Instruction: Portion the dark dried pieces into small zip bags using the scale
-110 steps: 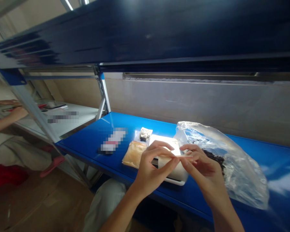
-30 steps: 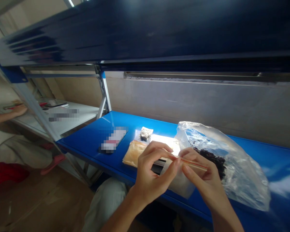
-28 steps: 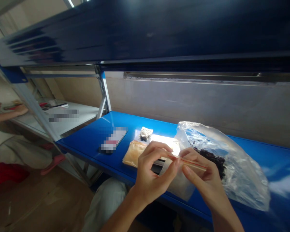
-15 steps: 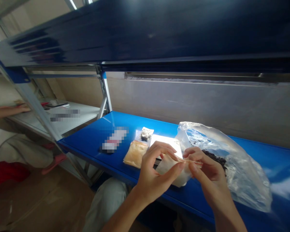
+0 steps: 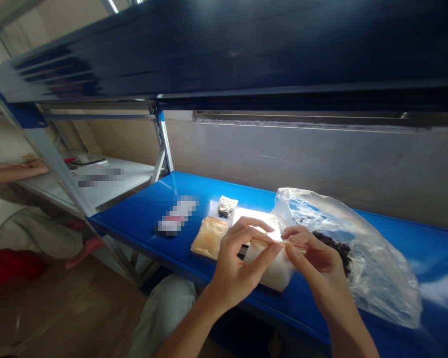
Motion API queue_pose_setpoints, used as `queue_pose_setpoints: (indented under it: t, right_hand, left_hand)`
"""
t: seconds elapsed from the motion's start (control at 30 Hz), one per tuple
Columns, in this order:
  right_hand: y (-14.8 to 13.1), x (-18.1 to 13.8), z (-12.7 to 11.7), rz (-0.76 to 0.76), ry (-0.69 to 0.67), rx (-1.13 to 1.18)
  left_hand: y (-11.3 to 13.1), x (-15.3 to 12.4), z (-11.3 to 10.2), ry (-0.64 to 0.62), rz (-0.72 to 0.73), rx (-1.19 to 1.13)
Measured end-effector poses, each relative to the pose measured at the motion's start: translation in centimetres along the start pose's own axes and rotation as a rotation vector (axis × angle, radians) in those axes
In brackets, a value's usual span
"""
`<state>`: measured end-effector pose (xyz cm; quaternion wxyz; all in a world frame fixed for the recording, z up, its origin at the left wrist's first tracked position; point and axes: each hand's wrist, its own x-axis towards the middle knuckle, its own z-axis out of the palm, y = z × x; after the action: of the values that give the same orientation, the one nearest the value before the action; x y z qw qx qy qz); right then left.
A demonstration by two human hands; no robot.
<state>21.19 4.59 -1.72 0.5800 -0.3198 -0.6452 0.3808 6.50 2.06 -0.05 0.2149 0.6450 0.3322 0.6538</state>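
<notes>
**Both hands pinch the top of a small clear bag above the blue bench**

The blue bench runs under a dark shelf, and the biggest thing lying on it is a large clear plastic bag with a dark heap of small pieces inside, just right of the hands. Left of that sits a flat white slab, then a tan packet, a blurred-out label and a tiny bag of dark bits.

In front of the slab, the left hand and right hand hold a small clear zip bag by its top edge, each with thumb and forefinger closed on the strip. The bag hangs just above the bench edge, near the big bag but apart from it.

Compared with a second ago, the right hand has drawn in from further along the strip, so both pinches now meet near the middle (the seal looks pressed flat and straight again, after bowing briefly). That suggests the closure has been run along its length.

At far left, another person's arm rests on a neighbouring white table.
</notes>
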Motion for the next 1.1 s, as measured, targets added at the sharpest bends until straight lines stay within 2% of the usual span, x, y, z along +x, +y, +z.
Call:
queue_pose_setpoints:
  t: [0.17, 0.37, 0.47, 0.57, 0.73, 0.9, 1.1]
  right_hand:
    - [0.2, 0.0, 0.7, 0.073, 0.086, 0.012]
    - [0.3, 0.2, 0.1, 0.018, -0.031, -0.022]
    - [0.1, 0.2, 0.0, 0.032, 0.005, -0.015]
    - [0.1, 0.0, 0.0, 0.056, 0.031, 0.024]
    - [0.2, -0.2, -0.1, 0.089, -0.045, 0.139]
    - [0.3, -0.2, 0.0, 0.079, -0.058, 0.210]
    - [0.1, -0.2, 0.1, 0.082, -0.060, 0.166]
  left_hand:
    - [-1.0, 0.0, 0.0, 0.024, 0.008, -0.004]
    - [-1.4, 0.3, -0.2, 0.044, -0.045, -0.008]
    - [-1.4, 0.5, -0.4, 0.032, -0.055, -0.001]
    - [-1.5, 0.6, -0.5, 0.030, -0.022, 0.005]
    - [-1.5, 0.4, -0.3, 0.060, 0.061, -0.016]
    - [-1.0, 0.3, -0.3, 0.070, 0.127, 0.026]
    - [-0.9, 0.1, -0.6, 0.037, 0.040, -0.007]
